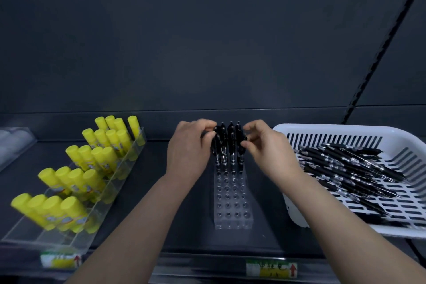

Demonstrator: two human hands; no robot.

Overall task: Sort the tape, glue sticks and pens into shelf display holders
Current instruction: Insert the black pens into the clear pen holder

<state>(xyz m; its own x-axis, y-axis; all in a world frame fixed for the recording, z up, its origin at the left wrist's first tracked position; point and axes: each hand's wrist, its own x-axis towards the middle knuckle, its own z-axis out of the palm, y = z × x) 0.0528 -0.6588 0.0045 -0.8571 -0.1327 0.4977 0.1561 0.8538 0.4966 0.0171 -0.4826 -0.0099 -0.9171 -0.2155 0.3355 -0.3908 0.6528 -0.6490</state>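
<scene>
Pens stand upright in the rows of the clear pen holder nearest the back edge of the shelf, and the rows of holes toward the front edge are unfilled. Both hands are at this cluster. The left hand has its fingers curled onto the pen tops from the left, and the right hand pinches at the cluster from the right with thumb and bent fingers. Which single pen each one holds is blurred. Many loose pens lie in the white basket at the right end of the shelf, so most of the pen sorting appears undone. Glue sticks already fill the clear tiered tray toward the left end.

The main risk seems to be the crowding. The pens stand close together, so a sideways tug or a nudge from a knuckle could tilt neighbours or lift one out of its hole. A pen pushed down off-centre might miss its hole and slide onto the shelf. The holder looks light, and pressing at its back rows could shift or tip it. The right forearm also passes just beside the basket rim and could knock it.
</scene>
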